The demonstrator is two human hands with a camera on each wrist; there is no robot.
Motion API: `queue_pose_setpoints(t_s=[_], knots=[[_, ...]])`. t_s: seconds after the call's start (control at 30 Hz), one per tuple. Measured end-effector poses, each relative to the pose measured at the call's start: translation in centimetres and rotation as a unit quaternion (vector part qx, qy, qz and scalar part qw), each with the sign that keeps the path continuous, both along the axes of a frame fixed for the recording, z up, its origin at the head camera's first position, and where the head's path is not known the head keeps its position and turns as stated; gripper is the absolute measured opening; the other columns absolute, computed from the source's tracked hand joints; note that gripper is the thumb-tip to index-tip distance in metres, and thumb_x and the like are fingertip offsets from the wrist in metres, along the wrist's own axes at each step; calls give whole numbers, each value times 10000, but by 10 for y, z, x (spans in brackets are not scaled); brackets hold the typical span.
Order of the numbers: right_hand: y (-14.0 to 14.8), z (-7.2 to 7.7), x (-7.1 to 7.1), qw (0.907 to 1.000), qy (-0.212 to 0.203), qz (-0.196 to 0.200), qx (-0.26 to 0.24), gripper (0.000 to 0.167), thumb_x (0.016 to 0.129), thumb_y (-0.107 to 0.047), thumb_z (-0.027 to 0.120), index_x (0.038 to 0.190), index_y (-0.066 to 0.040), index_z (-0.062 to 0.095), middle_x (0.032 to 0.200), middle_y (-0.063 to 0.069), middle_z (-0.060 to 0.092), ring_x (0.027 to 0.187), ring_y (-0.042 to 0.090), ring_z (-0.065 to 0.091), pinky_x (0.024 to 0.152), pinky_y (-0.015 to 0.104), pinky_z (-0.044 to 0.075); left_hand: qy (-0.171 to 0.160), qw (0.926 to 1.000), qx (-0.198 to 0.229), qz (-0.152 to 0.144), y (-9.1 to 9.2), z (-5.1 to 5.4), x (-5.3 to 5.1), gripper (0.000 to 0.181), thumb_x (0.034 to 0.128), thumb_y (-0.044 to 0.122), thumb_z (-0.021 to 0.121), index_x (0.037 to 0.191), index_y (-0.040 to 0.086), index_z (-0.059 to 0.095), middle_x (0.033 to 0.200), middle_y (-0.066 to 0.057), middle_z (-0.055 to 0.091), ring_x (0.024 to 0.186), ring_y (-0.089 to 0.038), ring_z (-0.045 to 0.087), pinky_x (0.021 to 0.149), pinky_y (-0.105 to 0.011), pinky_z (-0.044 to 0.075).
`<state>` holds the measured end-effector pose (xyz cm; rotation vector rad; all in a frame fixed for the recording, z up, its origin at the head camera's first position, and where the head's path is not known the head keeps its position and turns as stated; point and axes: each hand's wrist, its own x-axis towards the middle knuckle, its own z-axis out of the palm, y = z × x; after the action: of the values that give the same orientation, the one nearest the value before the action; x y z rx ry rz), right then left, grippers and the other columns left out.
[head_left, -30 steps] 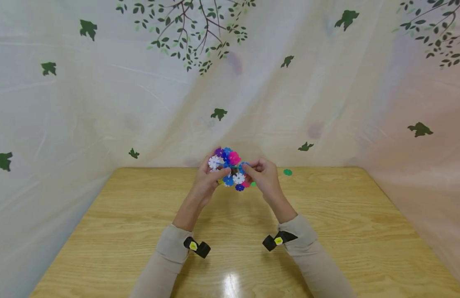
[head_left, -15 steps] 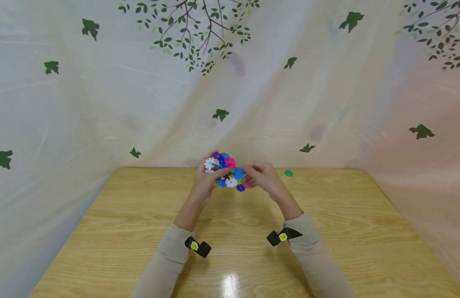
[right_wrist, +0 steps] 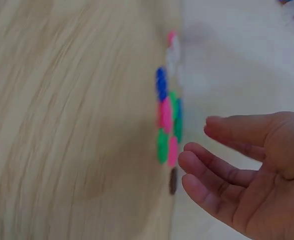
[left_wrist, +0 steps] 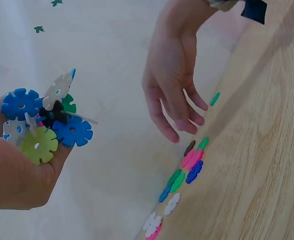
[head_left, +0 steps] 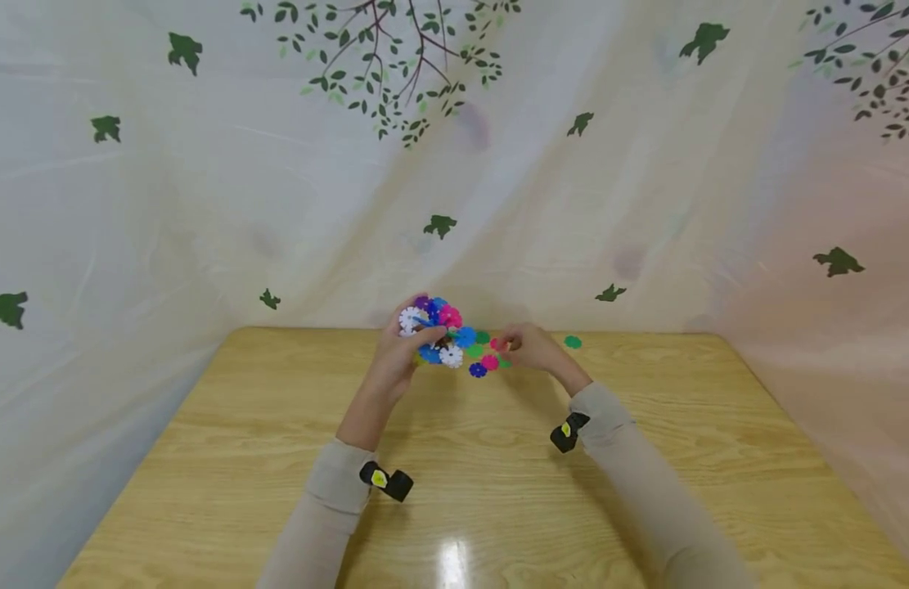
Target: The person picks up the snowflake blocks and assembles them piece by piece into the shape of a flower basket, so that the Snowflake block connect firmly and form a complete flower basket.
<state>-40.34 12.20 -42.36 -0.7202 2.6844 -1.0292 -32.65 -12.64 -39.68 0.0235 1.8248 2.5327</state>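
Up off the table, my left hand [head_left: 391,360] grips a cluster of interlocking snowflake discs [left_wrist: 39,145] in blue, white, yellow-green, purple and pink. The thumb lies across the cluster in the head view, and the palm hides part of its underside. My right hand [right_wrist: 256,170] hovers with loosely bent fingers over loose discs near the table's far edge. Nothing shows between its thumb and fingers in the right wrist view. Below it lie pink discs [left_wrist: 192,159], a dark blue disc [left_wrist: 194,172], a green disc [left_wrist: 202,143] and a brown disc [left_wrist: 189,148].
Loose white discs [left_wrist: 172,204] lie farther along the same table edge. One green disc [head_left: 573,342] lies apart to the right. The wooden table [head_left: 454,458] ends at a pale curtain [head_left: 336,204] printed with leaves.
My right hand has let go of a blue disc on the cluster and moved right, over the loose discs. The left hand has shifted slightly left with the cluster.
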Motion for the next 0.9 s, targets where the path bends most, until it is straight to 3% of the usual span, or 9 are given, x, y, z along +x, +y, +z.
queue_pose_setpoints(t_s=[0.1, 0.23, 0.37, 0.53, 0.73, 0.9], knots=[[2, -9, -9, 9985, 5, 250, 486, 333, 909, 16, 683, 1235, 80, 657, 1215, 260, 670, 970, 326, 655, 720, 275, 529, 9, 10000, -12, -95, 2, 1, 1, 723, 920, 29, 705, 1553, 215, 409, 1534, -82, 440, 1367, -285, 475, 1109, -401, 453], [5, -18, -16, 9969, -43, 362, 695, 373, 902, 22, 703, 1267, 81, 651, 1295, 249, 646, 969, 302, 642, 713, 254, 505, 35, 9999, -18, -160, 4, 1, 2, 715, 916, 2, 693, 1549, 191, 419, 1510, -94, 466, 1311, -269, 510, 1003, -315, 512], [7, -22, -18, 9975, 35, 245, 660, 323, 890, 14, 721, 1205, 76, 681, 1170, 241, 683, 955, 299, 644, 756, 297, 526, 113, 9997, -26, -231, 6, 1, 2, 710, 918, -13, 680, 1550, 172, 415, 1491, -109, 484, 1248, -246, 545, 898, -241, 551], [10, -25, -18, 9983, 54, 148, 565, 192, 871, 20, 744, 1054, 54, 698, 1026, 219, 689, 973, 317, 642, 825, 384, 553, 195, 9993, -143, -291, 7, 1, 3, 712, 906, -23, 681, 1546, 154, 422, 1444, -115, 507, 1181, -210, 571, 840, -239, 576], [12, -26, -19, 9982, -10, 257, 548, 246, 865, 48, 739, 1109, 33, 716, 950, 175, 661, 873, 222, 583, 711, 278, 490, 298, 9978, -305, -515, 6, 0, 3, 727, 892, -49, 678, 1545, 142, 420, 1420, -117, 515, 1145, -188, 585, 828, -253, 584], [12, -26, -20, 9977, 54, 315, 597, 224, 838, 26, 781, 1047, 37, 701, 948, 172, 662, 877, 230, 592, 735, 296, 508, 360, 9961, -407, -697, 5, -2, 3, 705, 895, -38, 681, 1527, 158, 440, 1431, -122, 512, 1174, -209, 584, 867, -264, 579]])
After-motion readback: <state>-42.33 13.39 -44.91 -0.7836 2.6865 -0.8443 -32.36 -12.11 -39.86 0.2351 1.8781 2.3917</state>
